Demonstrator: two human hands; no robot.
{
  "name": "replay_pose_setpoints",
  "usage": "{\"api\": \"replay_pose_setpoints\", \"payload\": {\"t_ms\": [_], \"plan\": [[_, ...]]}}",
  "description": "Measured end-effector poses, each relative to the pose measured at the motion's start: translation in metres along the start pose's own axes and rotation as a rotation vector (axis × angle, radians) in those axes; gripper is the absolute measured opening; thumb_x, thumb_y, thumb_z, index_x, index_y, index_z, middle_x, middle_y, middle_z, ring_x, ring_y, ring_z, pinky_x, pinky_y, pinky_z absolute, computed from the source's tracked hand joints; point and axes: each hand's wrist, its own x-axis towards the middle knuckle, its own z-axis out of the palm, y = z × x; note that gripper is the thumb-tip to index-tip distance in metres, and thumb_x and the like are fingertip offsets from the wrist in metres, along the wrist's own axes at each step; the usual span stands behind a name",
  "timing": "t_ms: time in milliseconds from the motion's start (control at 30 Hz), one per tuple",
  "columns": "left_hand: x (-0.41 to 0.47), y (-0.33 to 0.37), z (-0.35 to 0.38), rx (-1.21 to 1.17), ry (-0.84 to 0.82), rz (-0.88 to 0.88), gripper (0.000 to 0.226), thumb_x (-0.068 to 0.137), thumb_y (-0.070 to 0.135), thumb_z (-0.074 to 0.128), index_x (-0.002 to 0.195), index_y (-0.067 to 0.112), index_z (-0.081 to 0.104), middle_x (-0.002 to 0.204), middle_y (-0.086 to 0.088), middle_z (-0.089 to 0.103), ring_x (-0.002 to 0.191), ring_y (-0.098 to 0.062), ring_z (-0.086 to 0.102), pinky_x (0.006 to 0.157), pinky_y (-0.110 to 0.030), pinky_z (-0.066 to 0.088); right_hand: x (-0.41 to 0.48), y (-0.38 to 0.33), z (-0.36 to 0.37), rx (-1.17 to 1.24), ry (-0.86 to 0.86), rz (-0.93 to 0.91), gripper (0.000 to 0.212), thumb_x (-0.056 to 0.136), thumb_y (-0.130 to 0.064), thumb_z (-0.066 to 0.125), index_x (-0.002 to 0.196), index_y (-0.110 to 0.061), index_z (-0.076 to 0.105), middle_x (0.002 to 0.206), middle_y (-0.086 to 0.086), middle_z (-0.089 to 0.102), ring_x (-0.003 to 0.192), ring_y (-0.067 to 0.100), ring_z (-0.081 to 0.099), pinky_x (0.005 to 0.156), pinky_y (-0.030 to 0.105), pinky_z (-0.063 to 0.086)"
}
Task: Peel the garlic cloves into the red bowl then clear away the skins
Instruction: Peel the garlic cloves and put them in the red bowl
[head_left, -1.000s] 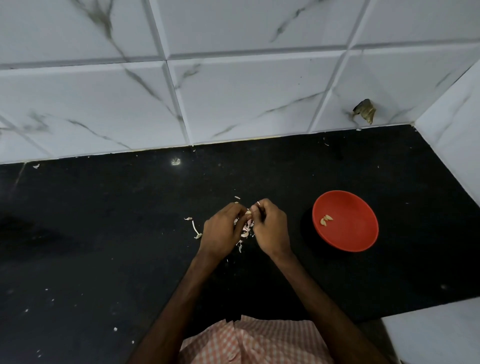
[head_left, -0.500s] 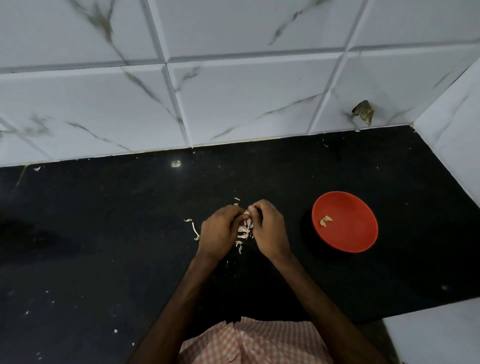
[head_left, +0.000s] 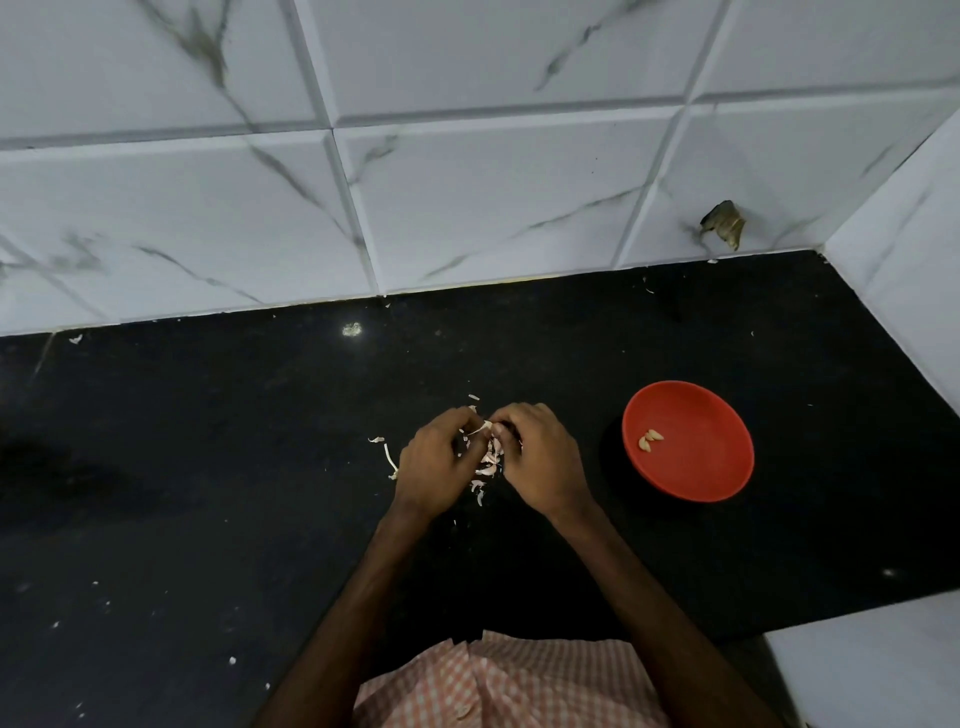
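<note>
Over the middle of the black counter, my left hand (head_left: 435, 457) and my right hand (head_left: 540, 457) meet with fingertips curled together. Between them they pinch a garlic clove (head_left: 484, 427), and a pale strip of skin shows at the fingertips. Most of the clove is hidden by the fingers. Loose pinkish skins (head_left: 488, 462) lie in a small pile under and between the hands, and more skin bits (head_left: 389, 457) lie just left of the left hand. The red bowl (head_left: 696, 467) sits to the right of my right hand and holds two peeled cloves (head_left: 649, 440).
A white marble-tiled wall (head_left: 467, 208) runs along the back, and a side wall (head_left: 909, 286) closes the right. A brown scrap (head_left: 723, 224) sticks on the back tiles. A white surface (head_left: 872, 670) sits at the bottom right corner. Small white specks dot the black counter (head_left: 208, 467).
The hands stayed together over the skin pile, their fingers shifting slightly on the clove. A strip of skin now shows at the fingertips. The bowl has not moved.
</note>
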Motion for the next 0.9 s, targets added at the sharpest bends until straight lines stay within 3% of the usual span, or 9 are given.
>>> {"api": "replay_pose_setpoints", "payload": {"t_ms": [100, 267, 400, 567, 700, 900], "plan": [[0.0017, -0.0004, 0.0019, -0.07, -0.013, -0.021, 0.013, 0.091, 0.041, 0.059, 0.081, 0.034, 0.054, 0.073, 0.016, 0.057, 0.063, -0.004, 0.054, 0.062, -0.038, 0.05, 0.0009, 0.0006, 0.0025, 0.055, -0.026, 0.044, 0.008, 0.097, -0.018, 0.059, 0.101, -0.02, 0.066, 0.096, -0.014, 0.065, 0.091, 0.005, 0.056, 0.073, 0.027, 0.05], [0.0034, -0.0033, 0.0021, -0.257, -0.023, -0.046, 0.018, 0.088, 0.043, 0.06, 0.078, 0.028, 0.058, 0.066, 0.012, 0.055, 0.059, -0.007, 0.049, 0.059, -0.042, 0.046, 0.0018, 0.0002, 0.0033, 0.459, -0.06, 0.224, 0.007, 0.094, -0.011, 0.065, 0.098, -0.012, 0.071, 0.088, -0.01, 0.07, 0.085, 0.002, 0.066, 0.075, 0.014, 0.051], [0.0031, -0.0048, 0.0008, -0.293, -0.059, -0.028, 0.014, 0.09, 0.034, 0.063, 0.078, 0.026, 0.06, 0.067, 0.011, 0.056, 0.06, -0.006, 0.049, 0.058, -0.037, 0.044, 0.0018, 0.0024, 0.0021, 0.606, -0.087, 0.309, 0.005, 0.092, -0.012, 0.069, 0.095, -0.013, 0.073, 0.086, -0.007, 0.072, 0.083, 0.003, 0.068, 0.074, 0.017, 0.053], [0.0026, -0.0017, 0.0009, -0.329, -0.086, -0.031, 0.014, 0.092, 0.025, 0.064, 0.079, 0.025, 0.062, 0.066, 0.011, 0.056, 0.06, -0.006, 0.048, 0.059, -0.033, 0.041, -0.0003, 0.0016, -0.0005, 0.845, -0.118, 0.48, 0.011, 0.097, -0.012, 0.062, 0.095, -0.01, 0.072, 0.078, -0.002, 0.067, 0.07, 0.012, 0.057, 0.054, 0.02, 0.044], [0.0034, -0.0004, 0.0015, -0.294, -0.096, -0.038, 0.016, 0.094, 0.021, 0.065, 0.079, 0.027, 0.061, 0.066, 0.015, 0.057, 0.059, -0.005, 0.049, 0.06, -0.032, 0.042, -0.0015, 0.0018, -0.0014, 1.044, -0.17, 0.664, 0.012, 0.097, -0.018, 0.063, 0.098, -0.014, 0.074, 0.084, 0.0, 0.066, 0.078, 0.017, 0.054, 0.058, 0.023, 0.044], [0.0015, 0.0031, 0.0018, -0.214, -0.091, -0.041, 0.012, 0.093, 0.026, 0.063, 0.081, 0.028, 0.061, 0.066, 0.014, 0.059, 0.056, -0.004, 0.05, 0.058, -0.034, 0.045, -0.0016, 0.0018, -0.0044, 1.007, -0.194, 0.67, 0.02, 0.097, -0.023, 0.064, 0.104, -0.007, 0.072, 0.08, -0.003, 0.065, 0.069, 0.006, 0.056, 0.057, 0.021, 0.045]]}}
